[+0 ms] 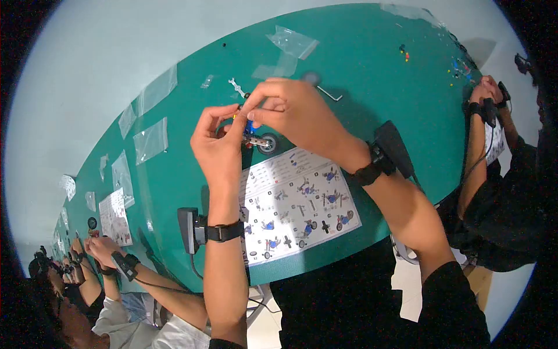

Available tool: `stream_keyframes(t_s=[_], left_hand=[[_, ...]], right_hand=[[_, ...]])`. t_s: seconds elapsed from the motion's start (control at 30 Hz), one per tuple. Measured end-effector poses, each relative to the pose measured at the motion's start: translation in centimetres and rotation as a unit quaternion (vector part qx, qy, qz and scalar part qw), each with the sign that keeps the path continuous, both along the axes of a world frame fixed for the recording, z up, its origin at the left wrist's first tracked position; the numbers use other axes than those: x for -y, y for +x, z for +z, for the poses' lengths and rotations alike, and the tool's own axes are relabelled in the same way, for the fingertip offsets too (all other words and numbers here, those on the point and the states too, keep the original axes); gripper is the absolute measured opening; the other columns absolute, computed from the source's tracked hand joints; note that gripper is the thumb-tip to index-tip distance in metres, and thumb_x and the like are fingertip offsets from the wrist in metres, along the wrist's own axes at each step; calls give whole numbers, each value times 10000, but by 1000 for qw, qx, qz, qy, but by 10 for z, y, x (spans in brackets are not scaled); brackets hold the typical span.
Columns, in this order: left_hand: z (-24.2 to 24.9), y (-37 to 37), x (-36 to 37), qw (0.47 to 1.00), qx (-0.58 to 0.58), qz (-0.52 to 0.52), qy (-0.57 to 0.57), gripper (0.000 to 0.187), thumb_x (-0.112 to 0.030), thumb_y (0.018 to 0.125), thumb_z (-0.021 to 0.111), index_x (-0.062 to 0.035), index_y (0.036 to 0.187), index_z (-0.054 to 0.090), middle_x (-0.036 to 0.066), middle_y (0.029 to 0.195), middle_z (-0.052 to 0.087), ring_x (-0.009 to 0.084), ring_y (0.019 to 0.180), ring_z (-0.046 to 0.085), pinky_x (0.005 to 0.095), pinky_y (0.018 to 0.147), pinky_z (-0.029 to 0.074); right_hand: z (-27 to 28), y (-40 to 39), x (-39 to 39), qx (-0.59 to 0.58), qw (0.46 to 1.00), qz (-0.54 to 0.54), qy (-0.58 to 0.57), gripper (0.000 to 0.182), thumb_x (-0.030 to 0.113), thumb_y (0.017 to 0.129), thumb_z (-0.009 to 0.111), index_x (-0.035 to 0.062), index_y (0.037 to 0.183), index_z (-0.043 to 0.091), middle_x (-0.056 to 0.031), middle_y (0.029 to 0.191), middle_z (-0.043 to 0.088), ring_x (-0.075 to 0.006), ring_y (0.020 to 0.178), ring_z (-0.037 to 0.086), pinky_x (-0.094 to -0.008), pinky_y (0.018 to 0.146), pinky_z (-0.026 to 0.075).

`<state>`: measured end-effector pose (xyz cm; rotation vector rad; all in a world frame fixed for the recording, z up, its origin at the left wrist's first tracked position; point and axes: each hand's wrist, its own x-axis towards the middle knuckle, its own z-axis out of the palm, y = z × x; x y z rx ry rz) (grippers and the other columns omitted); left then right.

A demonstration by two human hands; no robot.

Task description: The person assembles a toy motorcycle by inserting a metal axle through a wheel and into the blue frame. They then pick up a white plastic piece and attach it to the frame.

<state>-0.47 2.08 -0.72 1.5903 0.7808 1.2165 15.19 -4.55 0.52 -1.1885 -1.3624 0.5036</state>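
Observation:
A small toy motorcycle model (257, 140) with blue and metal parts and a black wheel is held above the green table, just past the top edge of a printed instruction sheet (299, 203). My left hand (219, 136) has its fingers closed around the model's left side. From the right, my right hand (279, 104) pinches at the top of the model, its fingertips meeting those of my left hand. The fingers hide much of the model. A silver wrench (236, 88) lies just beyond my hands, and an L-shaped hex key (329, 93) lies to the right.
Clear plastic bags (150, 140) lie on the green table (372, 64) at left and at the top (293, 42). Small coloured parts (459, 70) are at the far right near a co-worker's hands (487, 92). Other people's hands and another sheet (115, 218) are at lower left.

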Motion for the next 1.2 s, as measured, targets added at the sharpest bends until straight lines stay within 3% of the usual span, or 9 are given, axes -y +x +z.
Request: stream_keyframes(t_s=[0.1,0.2,0.3,0.4,0.5,0.8,1.0,1.2], left_hand=[[1,-1,0,1000,-16,7,15,92,5,930,773,-14,987,703,38,951,716,25,681,561,180,568,415],[1,1,2,1000,-3,6,12,92,2,931,774,-14,989,704,33,946,714,24,668,555,182,564,419],[0,0,1,999,-21,16,34,91,-3,932,774,-14,987,703,28,943,712,25,661,550,189,560,431],[6,0,5,1000,-24,12,16,88,-6,934,771,-16,990,704,26,943,713,27,678,550,194,573,449],[9,0,8,998,-43,19,30,82,-6,934,769,-16,988,708,26,942,715,30,702,552,201,587,466],[10,0,8,999,-31,8,18,69,5,922,770,-10,978,731,20,942,730,37,717,533,204,608,464],[11,-2,7,999,-48,-4,26,103,15,914,768,-12,1010,745,30,957,745,42,737,545,206,651,449],[9,-3,5,998,-41,-39,18,128,17,916,765,-13,1039,749,40,983,756,54,761,567,210,680,458]], right_hand=[[6,4,5,27,998,17,-58,117,48,930,689,-34,1001,733,-87,954,728,-104,838,716,-236,730,534],[1,1,3,-21,999,5,-30,187,175,898,726,-4,942,755,-172,895,747,-257,763,754,-346,693,566],[0,0,3,-19,1000,5,-22,180,168,897,730,-6,934,754,-167,886,750,-243,756,756,-336,687,566],[2,1,3,-9,998,16,-58,125,49,927,680,-32,1012,721,-100,864,753,-115,831,731,-236,746,546],[0,0,1,-27,999,1,-23,147,143,904,734,2,941,750,-148,884,753,-211,754,752,-316,683,565],[9,-2,6,-10,998,-37,-50,146,121,890,749,8,981,734,-140,887,734,-205,742,730,-310,676,560],[9,5,5,80,996,-49,-4,181,173,886,761,22,986,749,-152,919,704,-224,753,718,-339,690,555],[10,12,6,44,998,-23,-27,186,189,879,776,34,979,759,-126,900,703,-199,734,690,-324,672,531]])
